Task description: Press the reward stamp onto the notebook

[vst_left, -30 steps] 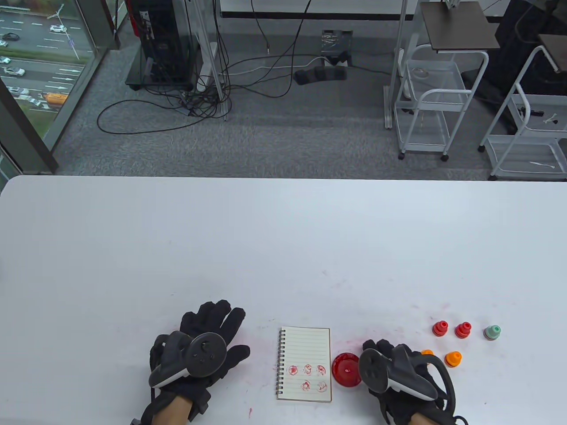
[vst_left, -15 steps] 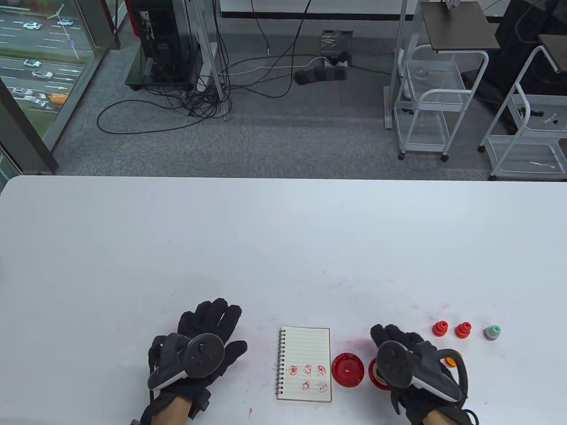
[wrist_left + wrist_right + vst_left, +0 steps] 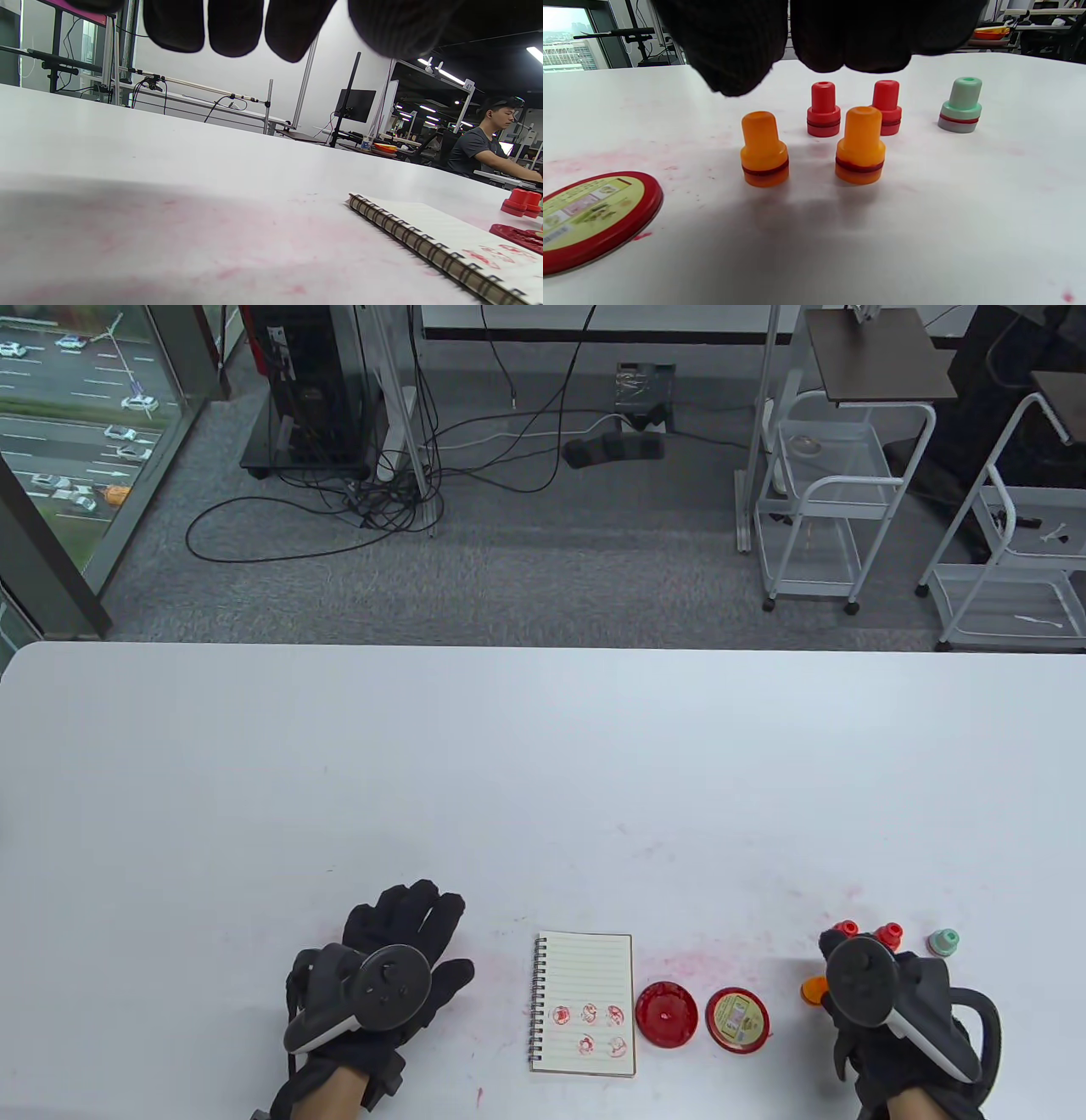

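The spiral notebook lies open near the front edge with several red prints on its lower half; it also shows in the left wrist view. My left hand rests flat on the table to its left, fingers spread, holding nothing. My right hand hovers empty over the stamps, fingers hanging just above them. Two orange stamps stand nearest, two red stamps behind, and a green stamp to the right. One orange stamp peeks out left of the hand.
The open red ink pad sits right of the notebook, and its red lid with a yellow label lies beside it. Pink ink smudges mark the table around them. The front table edge is close to both wrists.
My right hand has moved right, from beside the ink pad to above the stamps, leaving the lid on the table. The left hand has stayed still.
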`<state>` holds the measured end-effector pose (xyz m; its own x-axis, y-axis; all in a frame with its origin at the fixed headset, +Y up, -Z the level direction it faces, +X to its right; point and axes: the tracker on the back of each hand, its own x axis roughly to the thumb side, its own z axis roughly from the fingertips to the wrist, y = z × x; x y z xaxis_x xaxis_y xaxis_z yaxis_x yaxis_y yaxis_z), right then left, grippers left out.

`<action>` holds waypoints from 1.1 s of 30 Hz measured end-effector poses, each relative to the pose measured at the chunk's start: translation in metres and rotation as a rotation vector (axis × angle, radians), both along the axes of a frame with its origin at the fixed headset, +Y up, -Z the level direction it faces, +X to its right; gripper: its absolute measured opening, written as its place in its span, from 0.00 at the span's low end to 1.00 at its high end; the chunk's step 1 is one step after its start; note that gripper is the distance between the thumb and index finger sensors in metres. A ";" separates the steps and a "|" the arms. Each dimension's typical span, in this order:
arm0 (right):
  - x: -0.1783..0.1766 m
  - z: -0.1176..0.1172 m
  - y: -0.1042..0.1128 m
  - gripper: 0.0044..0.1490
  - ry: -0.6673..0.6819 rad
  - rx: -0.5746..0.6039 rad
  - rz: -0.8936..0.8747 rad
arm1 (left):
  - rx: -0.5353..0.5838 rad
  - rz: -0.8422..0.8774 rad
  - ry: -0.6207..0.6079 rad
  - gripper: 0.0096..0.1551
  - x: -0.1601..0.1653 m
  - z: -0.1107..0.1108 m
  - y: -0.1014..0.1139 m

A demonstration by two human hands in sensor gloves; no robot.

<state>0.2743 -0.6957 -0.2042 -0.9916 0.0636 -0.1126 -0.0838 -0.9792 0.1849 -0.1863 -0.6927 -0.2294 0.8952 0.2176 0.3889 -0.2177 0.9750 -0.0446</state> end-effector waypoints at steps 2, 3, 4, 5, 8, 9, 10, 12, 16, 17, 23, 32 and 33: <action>-0.004 -0.001 -0.004 0.40 0.017 0.006 -0.012 | -0.001 0.000 -0.002 0.46 0.000 0.000 0.000; -0.008 -0.003 -0.006 0.40 0.032 0.003 0.025 | -0.003 -0.002 -0.003 0.46 0.001 0.000 0.000; -0.011 -0.004 -0.007 0.40 0.041 -0.002 0.056 | -0.005 -0.004 -0.004 0.46 0.001 0.000 0.000; -0.015 -0.006 -0.010 0.40 0.052 -0.009 0.099 | -0.006 -0.007 -0.005 0.46 0.001 0.000 0.000; -0.024 -0.011 -0.020 0.38 0.062 -0.019 0.246 | -0.007 -0.008 -0.006 0.46 0.001 0.000 0.000; -0.026 -0.012 -0.022 0.37 0.065 -0.026 0.272 | -0.007 -0.008 -0.007 0.46 0.001 0.000 0.000; -0.029 -0.014 -0.024 0.37 0.074 -0.039 0.289 | -0.006 -0.008 -0.007 0.46 0.001 0.000 0.000; -0.033 -0.016 -0.025 0.34 0.084 -0.017 0.299 | -0.010 -0.011 -0.009 0.46 0.002 0.000 -0.001; -0.037 -0.017 -0.022 0.30 0.102 0.009 0.292 | -0.019 -0.015 -0.011 0.46 0.002 0.000 -0.001; -0.037 -0.016 -0.020 0.30 0.102 0.023 0.295 | -0.019 -0.014 -0.010 0.46 0.003 0.000 -0.001; -0.034 -0.010 -0.003 0.29 0.088 0.108 0.254 | -0.011 -0.012 -0.014 0.46 0.003 0.000 0.000; -0.057 0.014 0.039 0.29 0.199 0.468 0.162 | 0.034 0.022 0.000 0.46 0.012 0.005 0.003; -0.063 0.015 0.043 0.29 0.228 0.498 0.121 | 0.049 0.030 -0.008 0.47 0.015 0.007 0.004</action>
<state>0.2109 -0.6525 -0.1890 -0.9908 -0.0613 0.1206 0.0223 -0.9532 -0.3016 -0.1713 -0.6891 -0.2229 0.8853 0.2252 0.4069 -0.2470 0.9690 0.0010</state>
